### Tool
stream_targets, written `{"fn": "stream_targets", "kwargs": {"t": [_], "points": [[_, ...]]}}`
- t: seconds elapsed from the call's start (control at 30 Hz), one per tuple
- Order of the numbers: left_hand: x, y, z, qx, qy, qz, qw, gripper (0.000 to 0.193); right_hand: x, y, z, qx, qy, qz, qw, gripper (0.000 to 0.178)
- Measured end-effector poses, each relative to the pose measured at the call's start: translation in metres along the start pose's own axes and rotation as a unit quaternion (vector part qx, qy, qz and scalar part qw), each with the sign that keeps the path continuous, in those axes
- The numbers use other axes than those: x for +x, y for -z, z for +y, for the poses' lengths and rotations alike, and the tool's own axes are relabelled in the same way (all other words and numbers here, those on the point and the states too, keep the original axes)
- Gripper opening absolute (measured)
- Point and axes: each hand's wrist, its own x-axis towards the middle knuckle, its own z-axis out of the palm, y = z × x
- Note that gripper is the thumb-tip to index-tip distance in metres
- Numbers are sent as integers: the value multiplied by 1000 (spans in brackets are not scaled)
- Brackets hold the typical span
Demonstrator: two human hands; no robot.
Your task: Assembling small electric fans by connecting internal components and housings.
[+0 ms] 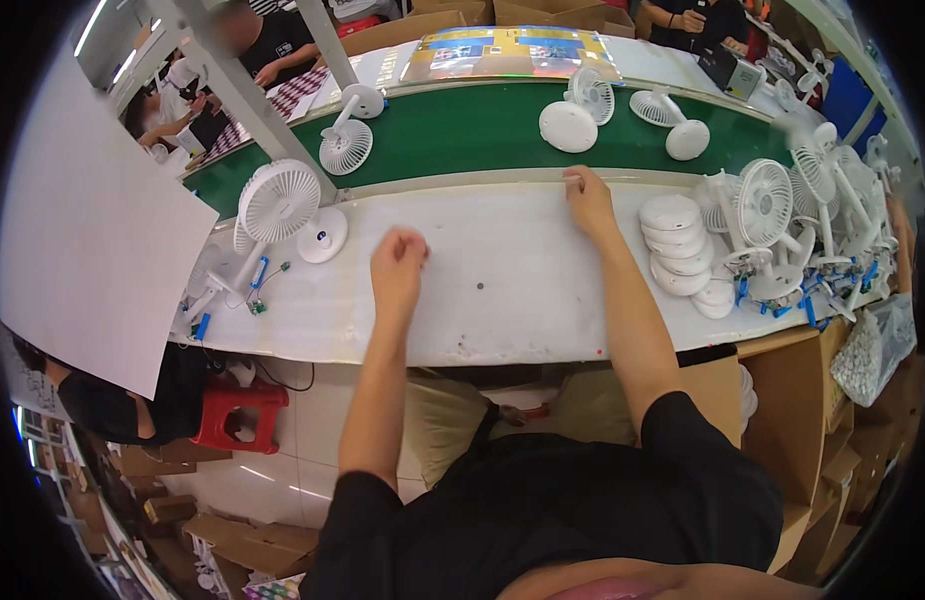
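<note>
My left hand (398,268) hovers above the middle-left of the white worktable (502,310), its fingers curled in and slightly blurred, with nothing visible in them. My right hand (589,203) reaches to the table's far edge, beside the green conveyor belt (452,145). Its fingers are bent but apart, and I see nothing held. Beyond it on the belt lies a white desk fan (568,126) with a round base. To its right is a stack of white round fan bases (674,240). A white fan (279,203) stands left of my left hand.
Several fans with blue batteries (772,215) crowd the table's right end. Another fan (346,146) and a white fan (672,122) lie on the belt. A metal post (282,135) rises at left. Below are a red stool (244,415) and cardboard boxes (782,420). Other people work across the belt.
</note>
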Motion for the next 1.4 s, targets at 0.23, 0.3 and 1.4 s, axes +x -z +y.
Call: {"fn": "stream_targets", "kwargs": {"t": [0.23, 0.3, 1.4], "points": [[275, 9, -17, 364, -150, 112, 912, 43, 2, -9, 2, -117, 22, -5, 993, 24], [331, 26, -21, 473, -209, 134, 845, 53, 8, -7, 6, -126, 17, -20, 992, 23], [9, -57, 97, 71, -244, -370, 894, 31, -189, 47, -153, 298, 81, -119, 944, 23]]}}
